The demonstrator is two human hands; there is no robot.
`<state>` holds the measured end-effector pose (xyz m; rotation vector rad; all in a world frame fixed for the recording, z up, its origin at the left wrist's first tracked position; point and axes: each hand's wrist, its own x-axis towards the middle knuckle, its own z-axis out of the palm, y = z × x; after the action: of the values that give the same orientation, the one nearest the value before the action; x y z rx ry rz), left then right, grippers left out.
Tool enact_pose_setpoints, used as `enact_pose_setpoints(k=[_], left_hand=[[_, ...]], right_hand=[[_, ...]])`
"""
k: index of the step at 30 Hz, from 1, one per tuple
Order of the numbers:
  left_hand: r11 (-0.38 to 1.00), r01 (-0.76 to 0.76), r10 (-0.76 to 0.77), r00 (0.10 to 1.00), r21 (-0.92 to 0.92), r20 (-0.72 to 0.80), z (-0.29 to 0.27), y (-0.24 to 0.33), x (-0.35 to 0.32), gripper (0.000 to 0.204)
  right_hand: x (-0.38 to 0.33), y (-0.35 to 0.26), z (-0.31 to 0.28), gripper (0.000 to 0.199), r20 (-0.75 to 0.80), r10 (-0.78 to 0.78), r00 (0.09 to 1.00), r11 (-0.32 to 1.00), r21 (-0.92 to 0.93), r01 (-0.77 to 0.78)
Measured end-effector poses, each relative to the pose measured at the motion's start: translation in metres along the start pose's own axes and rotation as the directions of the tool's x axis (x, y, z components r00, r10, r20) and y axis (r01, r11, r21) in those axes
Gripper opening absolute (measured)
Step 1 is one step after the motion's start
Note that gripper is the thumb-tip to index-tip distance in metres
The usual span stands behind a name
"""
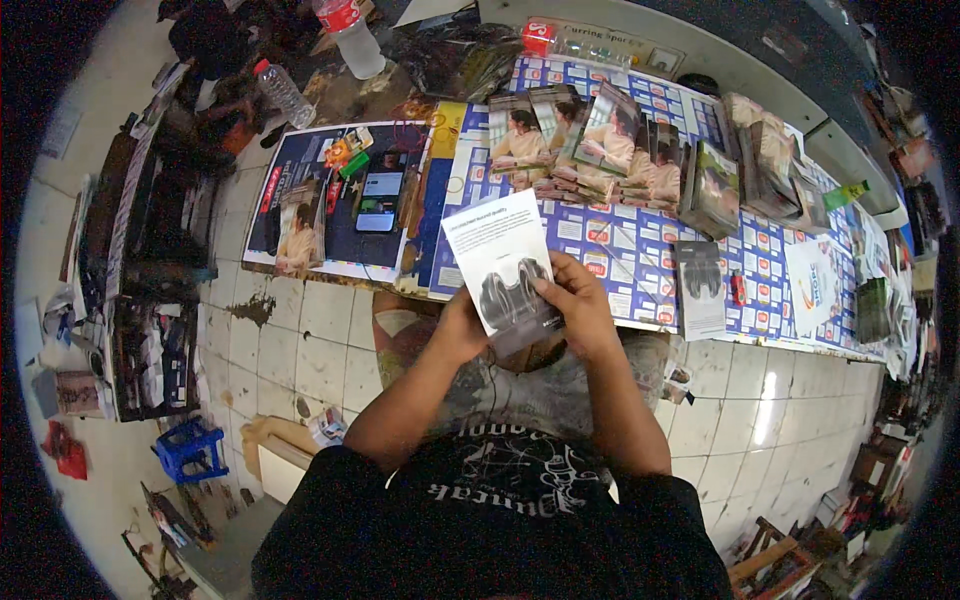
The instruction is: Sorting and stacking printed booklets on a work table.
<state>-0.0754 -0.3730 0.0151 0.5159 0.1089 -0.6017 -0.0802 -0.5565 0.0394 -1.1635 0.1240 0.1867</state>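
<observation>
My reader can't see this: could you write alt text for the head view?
The left hand and right hand hold a white leaflet at a cluttered table, where a phone and stacks of photo prints lie.

A black short-sleeved T-shirt (470,545) with white lettering (500,502) across the front.

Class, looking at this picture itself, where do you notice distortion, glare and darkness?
Head view: the far edge of the patterned tabletop bends; bright glare streaks the floor tiles at right; corners go grainy black; small print on the held leaflet is too fine to read.
</observation>
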Motion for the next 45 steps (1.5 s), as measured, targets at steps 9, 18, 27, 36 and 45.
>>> enact_pose_setpoints(k=[9,18,27,36,45], left_hand=[[0.491,0.023,0.421,0.869,0.871,-0.260,-0.035,0.016,0.059,0.047],[-0.764,-0.221,0.057,0.913,0.606,0.404,-0.024,-0.006,0.083,0.066],[-0.733,-0.311,0.033,0.872,0.604,0.489,-0.043,-0.020,0.091,0.061],[-0.782,-0.247,-0.019,0.927,0.573,0.375,-0.050,-0.019,0.092,0.051],[-0.760,-0.143,0.154,0.908,0.634,0.389,-0.071,0.050,0.060,0.044]], right_hand=[[0.016,0.030,-0.075,0.034,-0.389,-0.166,0.906,0.851,-0.522,-0.068],[0.018,0.045,-0.097,0.039,-0.360,-0.386,0.849,0.644,-0.764,-0.031],[0.024,0.032,-0.101,0.050,-0.302,0.111,0.947,0.987,-0.078,-0.140],[0.038,0.037,-0.074,0.039,0.201,-0.361,0.911,0.280,-0.908,0.312],[0.048,0.054,-0.069,0.048,0.249,-0.371,0.895,0.173,-0.928,0.330]])
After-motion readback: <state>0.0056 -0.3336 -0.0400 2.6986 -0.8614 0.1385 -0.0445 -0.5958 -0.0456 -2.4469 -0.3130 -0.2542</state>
